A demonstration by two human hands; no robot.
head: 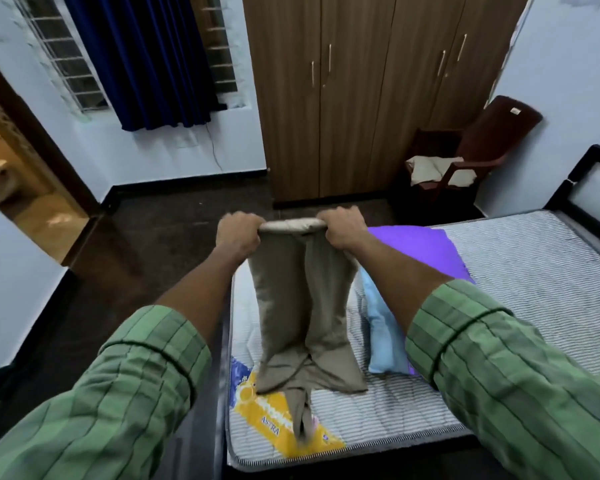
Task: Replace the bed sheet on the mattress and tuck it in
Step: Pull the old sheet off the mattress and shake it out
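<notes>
You're at the unfolding step: the fresh bed sheet (303,299) is still bunched and hanging over the near corner of the bare mattress (520,271), lower end touching it. Left hand (238,233) and right hand (343,227) are both fisted on its top edge, fingers curled tight round the fabric, arms out forward, hands level and near each other. Next, I'd say: spread your hands apart, shake it open, lay it across. The purple pillow (420,247) and blue cloth (383,337) look in the way.
</notes>
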